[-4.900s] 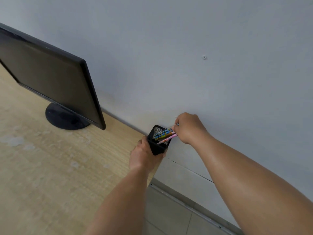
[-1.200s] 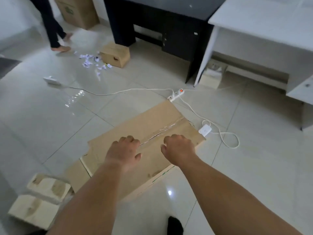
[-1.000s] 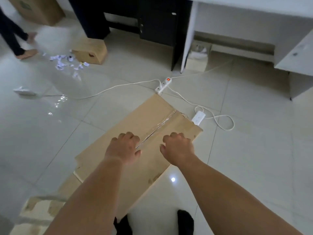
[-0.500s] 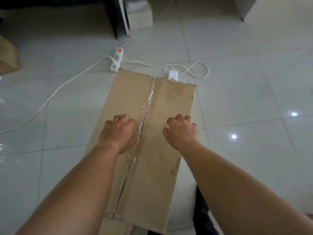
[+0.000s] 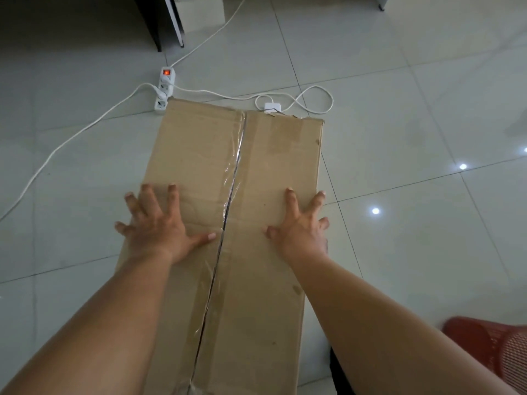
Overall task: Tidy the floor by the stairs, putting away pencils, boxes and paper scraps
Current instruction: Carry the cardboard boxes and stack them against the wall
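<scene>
A large flattened cardboard box (image 5: 256,155) lies on the tiled floor in front of me, with a taped seam running down its middle. My left hand (image 5: 156,223) rests flat on its left half, fingers spread, some of them over the left edge. My right hand (image 5: 299,226) rests flat on its right half, fingers spread, near the right edge. Neither hand grips anything. No pencils or paper scraps are in view.
A white power strip (image 5: 164,89) with a lit red switch lies at the cardboard's far left corner, its cords trailing left and right to a white adapter (image 5: 271,107). Desk legs (image 5: 168,21) and a small box (image 5: 199,10) stand beyond. A red mesh basket (image 5: 490,349) sits at lower right.
Both hands went from curled fists above the cardboard to flat, spread palms on it. My view turned and tilted down, so the cardboard now lies straight ahead.
</scene>
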